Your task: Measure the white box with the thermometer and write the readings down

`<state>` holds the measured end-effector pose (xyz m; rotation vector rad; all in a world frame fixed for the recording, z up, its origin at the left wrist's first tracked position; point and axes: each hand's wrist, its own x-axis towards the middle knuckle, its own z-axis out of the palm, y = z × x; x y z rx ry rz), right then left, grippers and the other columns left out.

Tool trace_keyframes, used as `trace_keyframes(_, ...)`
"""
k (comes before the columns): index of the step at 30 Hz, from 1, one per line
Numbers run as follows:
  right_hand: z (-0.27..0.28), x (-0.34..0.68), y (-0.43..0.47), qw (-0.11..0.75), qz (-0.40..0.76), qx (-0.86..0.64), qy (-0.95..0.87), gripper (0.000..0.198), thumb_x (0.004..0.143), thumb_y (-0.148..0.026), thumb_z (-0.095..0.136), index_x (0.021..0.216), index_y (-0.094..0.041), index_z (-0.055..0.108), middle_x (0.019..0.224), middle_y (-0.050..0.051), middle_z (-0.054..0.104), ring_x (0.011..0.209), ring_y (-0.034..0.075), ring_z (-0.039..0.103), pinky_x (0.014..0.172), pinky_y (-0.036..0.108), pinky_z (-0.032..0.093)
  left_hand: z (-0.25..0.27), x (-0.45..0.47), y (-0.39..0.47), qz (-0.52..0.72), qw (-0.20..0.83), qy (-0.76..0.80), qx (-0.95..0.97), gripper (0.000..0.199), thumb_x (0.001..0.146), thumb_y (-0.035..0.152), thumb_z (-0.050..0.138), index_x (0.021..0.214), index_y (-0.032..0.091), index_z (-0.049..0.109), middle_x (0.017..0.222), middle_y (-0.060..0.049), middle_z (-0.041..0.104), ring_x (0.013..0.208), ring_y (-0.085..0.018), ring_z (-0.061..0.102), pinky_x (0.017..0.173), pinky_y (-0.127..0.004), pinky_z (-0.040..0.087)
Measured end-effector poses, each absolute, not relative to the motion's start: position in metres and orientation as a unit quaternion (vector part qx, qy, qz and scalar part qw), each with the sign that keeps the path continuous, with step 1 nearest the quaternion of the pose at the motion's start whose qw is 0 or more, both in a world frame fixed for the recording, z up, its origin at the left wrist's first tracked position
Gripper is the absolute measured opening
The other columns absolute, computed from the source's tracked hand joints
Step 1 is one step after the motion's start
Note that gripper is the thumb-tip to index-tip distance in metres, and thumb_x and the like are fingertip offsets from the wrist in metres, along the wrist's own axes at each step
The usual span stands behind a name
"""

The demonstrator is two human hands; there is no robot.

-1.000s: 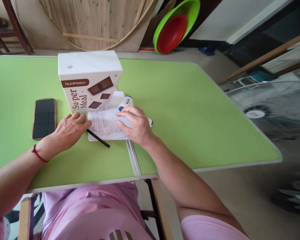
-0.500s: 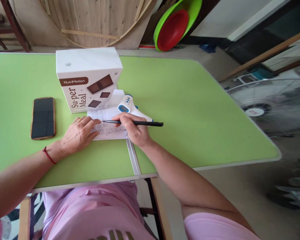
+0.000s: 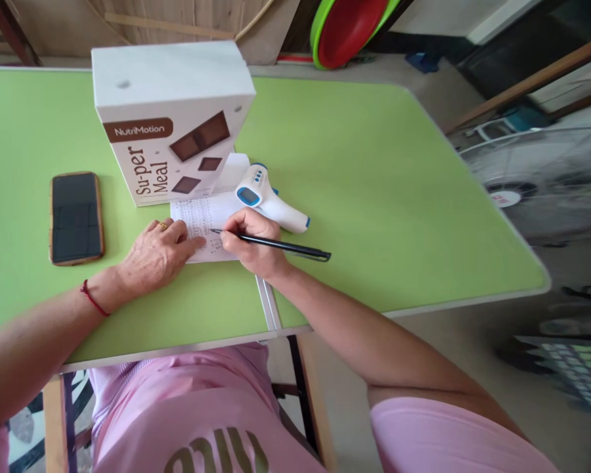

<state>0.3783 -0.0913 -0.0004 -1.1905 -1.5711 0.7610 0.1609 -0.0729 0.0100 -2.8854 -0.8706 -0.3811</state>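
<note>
A sheet of paper [image 3: 197,217] covered in handwriting lies on the green table. My right hand [image 3: 259,246] grips a black pen [image 3: 295,248], its tip at the writing. On the paper's left edge rests my left hand [image 3: 157,256], palm down, thumb stretched out and the other fingers bent, holding nothing. Behind the paper stands a white NutriMotion box [image 3: 177,125], hiding part of the sheet. A white and blue infrared thermometer [image 3: 270,200] lies just beyond my right hand, partly over the paper.
A phone [image 3: 76,217] in a brown case lies left of my left hand on the green table [image 3: 374,190]. To the right stands a fan [image 3: 532,177]. Green and red basins [image 3: 347,29] lean beyond the far edge.
The view has shifted, so the box and phone sit higher and larger. The pen has tilted, and its tip has come away from my left fingers to a spot further right on the paper.
</note>
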Motion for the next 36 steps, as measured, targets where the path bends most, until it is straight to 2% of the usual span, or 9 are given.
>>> trace_keyframes(4,-0.0012,0.3812,-0.0899,0.462,0.276,-0.489,-0.686,0.024,0.08,-0.036,0.067,0.065,-0.022,0.053,0.054,-0.005,0.055,0.047,0.009,0.044,0.046,0.022,0.038,0.0104,0.1626,-0.0732,-0.119,0.049,-0.289,-0.949,0.032,0.102,0.025,0.043,0.122,0.024,0.068,0.093,-0.009,0.061,0.082,-0.023,0.056,0.07,-0.034,0.043)
trace_keyframes(9,-0.0022,0.3817,-0.0891,0.471,0.244,-0.466,-0.708,0.022,0.082,-0.034,0.064,0.066,-0.022,0.056,0.055,-0.005,0.058,0.048,0.009,0.046,0.046,0.023,0.037,0.013,0.1631,-0.0736,-0.123,0.042,-0.29,-0.948,0.033,0.103,0.026,0.04,0.121,0.025,0.068,0.093,-0.01,0.062,0.081,-0.023,0.055,0.071,-0.034,0.043)
trace_keyframes(19,-0.0013,0.3815,-0.0897,0.451,0.256,-0.466,-0.717,0.023,0.084,-0.033,0.065,0.067,-0.022,0.054,0.058,-0.005,0.059,0.051,0.009,0.046,0.047,0.023,0.038,0.0134,0.1638,-0.0738,-0.118,0.036,-0.288,-0.95,0.034,0.103,0.026,0.04,0.121,0.025,0.069,0.093,-0.01,0.062,0.081,-0.023,0.055,0.072,-0.034,0.042)
trace_keyframes(27,0.0007,0.3808,-0.0893,0.424,0.278,-0.499,-0.703,0.033,0.083,-0.047,0.065,0.065,-0.022,0.052,0.057,-0.004,0.059,0.051,0.01,0.045,0.048,0.024,0.04,0.0141,0.1628,-0.0733,-0.12,0.032,-0.287,-0.95,0.034,0.103,0.026,0.039,0.121,0.024,0.068,0.093,-0.01,0.061,0.082,-0.023,0.055,0.071,-0.035,0.042)
trace_keyframes(36,0.0022,0.381,-0.0902,0.441,0.261,-0.501,-0.697,0.025,0.081,-0.036,0.065,0.065,-0.023,0.052,0.054,-0.005,0.055,0.049,0.01,0.043,0.046,0.024,0.037,0.014,0.1639,-0.0737,-0.118,0.032,-0.289,-0.949,0.035,0.104,0.027,0.037,0.12,0.024,0.069,0.093,-0.01,0.061,0.082,-0.023,0.055,0.072,-0.035,0.043)
